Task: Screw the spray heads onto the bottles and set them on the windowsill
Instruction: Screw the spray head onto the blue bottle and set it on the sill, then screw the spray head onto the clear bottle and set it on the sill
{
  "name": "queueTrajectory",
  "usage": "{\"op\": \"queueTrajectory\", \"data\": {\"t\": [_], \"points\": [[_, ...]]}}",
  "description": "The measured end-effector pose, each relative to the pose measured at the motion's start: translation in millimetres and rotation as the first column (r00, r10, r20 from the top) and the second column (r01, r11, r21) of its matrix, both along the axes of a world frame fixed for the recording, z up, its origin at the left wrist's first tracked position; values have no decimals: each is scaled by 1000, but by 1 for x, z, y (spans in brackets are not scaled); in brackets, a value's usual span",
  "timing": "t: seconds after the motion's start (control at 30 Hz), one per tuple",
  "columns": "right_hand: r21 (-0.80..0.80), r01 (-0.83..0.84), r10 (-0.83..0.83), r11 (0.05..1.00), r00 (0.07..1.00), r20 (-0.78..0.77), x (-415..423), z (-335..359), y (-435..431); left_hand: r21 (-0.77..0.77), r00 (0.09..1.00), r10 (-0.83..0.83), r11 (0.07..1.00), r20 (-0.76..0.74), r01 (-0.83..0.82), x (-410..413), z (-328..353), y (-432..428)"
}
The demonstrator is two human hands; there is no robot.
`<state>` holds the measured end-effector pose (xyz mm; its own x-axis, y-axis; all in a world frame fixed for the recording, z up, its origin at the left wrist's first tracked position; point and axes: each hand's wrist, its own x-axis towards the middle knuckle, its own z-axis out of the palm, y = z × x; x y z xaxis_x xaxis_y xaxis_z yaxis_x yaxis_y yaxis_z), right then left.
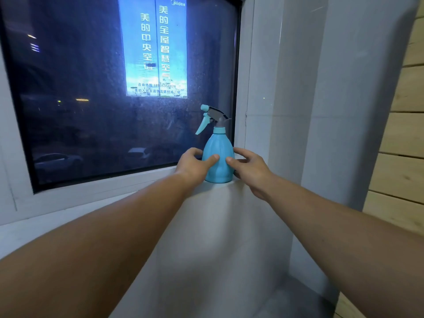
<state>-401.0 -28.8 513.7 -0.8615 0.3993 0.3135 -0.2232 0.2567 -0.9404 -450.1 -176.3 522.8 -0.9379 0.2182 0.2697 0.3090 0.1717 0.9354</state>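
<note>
A light blue spray bottle (219, 150) stands upright at the right end of the white windowsill (96, 198), close to the window frame corner. Its grey and blue spray head (212, 117) sits on the neck, trigger pointing left. My left hand (195, 165) wraps the bottle's left side, thumb across the front. My right hand (249, 167) holds the right side, thumb touching the front too. Both hands grip the lower body of the bottle.
The dark window pane (114, 88) lies just behind the bottle, showing a lit billboard outside. A white wall (298, 111) rises to the right of the sill, with wooden panelling (403, 134) further right. Below the sill a pale ledge face (218, 249) drops toward me.
</note>
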Motion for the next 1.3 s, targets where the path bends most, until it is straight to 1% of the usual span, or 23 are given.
{"op": "queueTrajectory", "data": {"t": [0.3,0.43,0.47,0.53,0.6,0.67,0.7,0.73,0.8,0.87,0.93,1.0,1.1,1.2,1.27,1.3], "points": [[38,17,-18,999,1000,17,-4,0,-1,-46,998,51,998,-37,-52,1,0,3],[45,95,-96,994,995,0,6,-2,7,-51,993,89,994,-73,-93,13,5,1],[45,120,-119,992,993,-8,13,-4,10,-39,992,107,993,-71,-110,19,7,1],[35,175,-174,984,984,-28,33,-11,16,39,985,152,988,-85,-149,31,8,-2],[23,218,-218,976,976,-32,60,-27,23,129,969,185,978,-163,-165,50,2,-5],[2,230,-230,973,973,-17,92,-51,30,193,957,149,976,-248,-102,75,-12,-5],[-9,227,-227,974,974,2,111,-66,34,209,962,99,977,-253,-46,89,-24,-3],[-15,230,-230,973,973,31,132,-85,38,198,972,29,980,-231,18,104,-40,1],[13,243,-243,970,961,130,174,-127,45,130,984,-135,980,-113,150,129,-83,14],[43,258,-260,965,925,278,223,-181,53,38,959,-275,961,72,272,157,-143,31],[69,278,-283,958,877,389,265,-230,58,-57,916,-331,934,227,352,182,-200,41],[99,286,-294,953,796,529,308,-281,66,-161,865,-337,895,371,417,215,-257,54],[76,339,-296,938,665,686,360,-350,80,-301,807,-296,818,512,491,264,-332,67],[37,403,-280,914,562,778,390,-399,86,-346,724,-253,747,641,567,305,-388,75],[-1,448,-263,894,528,807,401,-426,90,-390,690,-206,699,694,600,325,-418,80],[-25,464,-249,885,520,817,402,-436,91,-425,691,-188,669,697,610,331,-429,82]]}}
